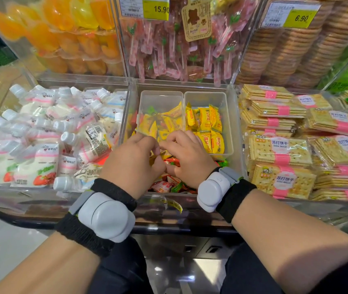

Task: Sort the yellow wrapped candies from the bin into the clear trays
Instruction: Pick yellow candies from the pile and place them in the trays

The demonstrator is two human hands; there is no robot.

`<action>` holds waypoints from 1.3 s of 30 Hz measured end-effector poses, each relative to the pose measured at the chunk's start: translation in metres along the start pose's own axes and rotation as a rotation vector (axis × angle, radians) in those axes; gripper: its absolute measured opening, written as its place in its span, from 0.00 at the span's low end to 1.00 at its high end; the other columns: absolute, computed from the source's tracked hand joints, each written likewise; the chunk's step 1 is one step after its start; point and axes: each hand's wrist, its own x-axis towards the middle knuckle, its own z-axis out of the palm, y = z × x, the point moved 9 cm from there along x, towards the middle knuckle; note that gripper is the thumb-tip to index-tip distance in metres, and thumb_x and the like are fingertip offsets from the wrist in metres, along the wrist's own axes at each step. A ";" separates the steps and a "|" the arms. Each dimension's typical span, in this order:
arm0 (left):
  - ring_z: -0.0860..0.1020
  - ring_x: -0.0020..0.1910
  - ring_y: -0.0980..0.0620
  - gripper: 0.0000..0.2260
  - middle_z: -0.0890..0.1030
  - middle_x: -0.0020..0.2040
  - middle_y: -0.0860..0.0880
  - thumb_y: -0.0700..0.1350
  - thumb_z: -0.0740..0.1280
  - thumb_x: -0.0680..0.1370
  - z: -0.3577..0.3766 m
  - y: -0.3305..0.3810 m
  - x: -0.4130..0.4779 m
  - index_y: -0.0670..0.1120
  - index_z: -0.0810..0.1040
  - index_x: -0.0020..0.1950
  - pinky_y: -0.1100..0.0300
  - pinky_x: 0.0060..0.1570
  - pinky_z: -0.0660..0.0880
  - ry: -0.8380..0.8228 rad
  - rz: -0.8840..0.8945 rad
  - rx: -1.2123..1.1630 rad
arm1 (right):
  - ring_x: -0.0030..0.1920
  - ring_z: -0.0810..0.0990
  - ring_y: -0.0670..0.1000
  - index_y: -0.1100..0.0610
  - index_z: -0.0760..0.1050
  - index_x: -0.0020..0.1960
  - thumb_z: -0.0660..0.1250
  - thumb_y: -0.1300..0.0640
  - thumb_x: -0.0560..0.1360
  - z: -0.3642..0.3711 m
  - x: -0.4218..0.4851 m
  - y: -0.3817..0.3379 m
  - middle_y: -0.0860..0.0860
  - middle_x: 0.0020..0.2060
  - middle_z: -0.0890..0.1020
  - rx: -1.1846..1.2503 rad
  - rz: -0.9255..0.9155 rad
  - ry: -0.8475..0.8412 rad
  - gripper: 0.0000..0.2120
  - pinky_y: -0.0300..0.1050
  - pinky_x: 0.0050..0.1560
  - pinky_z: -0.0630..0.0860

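The left grip (130, 160) and right grip (187, 158) meet knuckle to knuckle at mid-frame, low in the bin (129, 96). Their fingers are curled narrow, and I cannot tell if they pinch a candy. Just above the fingertips sit the left tray (160, 94), with jumbled yellow candies (168, 122), and the right tray (207, 95), with tidier rows. Loose mixed candies (162, 185) lie under the palms.

Black wristbands (84, 234), pale grey pods (107, 217) on both wrists; dark trousers (122, 270).
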 end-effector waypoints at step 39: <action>0.62 0.69 0.50 0.25 0.72 0.64 0.50 0.45 0.57 0.71 0.100 0.039 0.037 0.50 0.66 0.69 0.49 0.66 0.59 -0.134 -0.001 -0.285 | 0.51 0.76 0.53 0.61 0.76 0.51 0.61 0.69 0.72 -0.048 -0.025 0.090 0.55 0.56 0.75 0.295 0.580 0.533 0.11 0.47 0.52 0.73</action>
